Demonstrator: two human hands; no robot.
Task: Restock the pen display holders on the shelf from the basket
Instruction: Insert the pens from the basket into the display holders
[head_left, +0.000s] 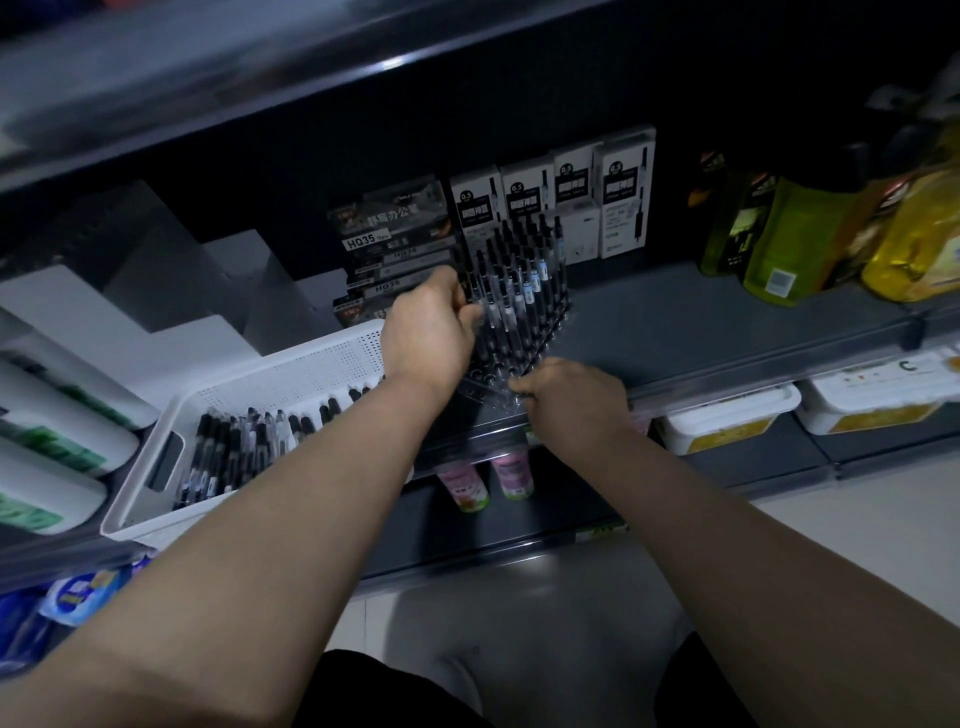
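My left grip (431, 332) pinches a pen (491, 314) in the holder (524, 353) at the front edge of the shelf (701, 322); right grip (571, 397) clasps the holder's front lip. Basket (291, 364) sits left, pens inside. Step, I judge: slotting. Next needs a free hole.

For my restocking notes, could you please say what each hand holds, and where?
The left hand pinches black pens at the left side of the clear plastic pen display holder; the right hand grips that holder's front edge.
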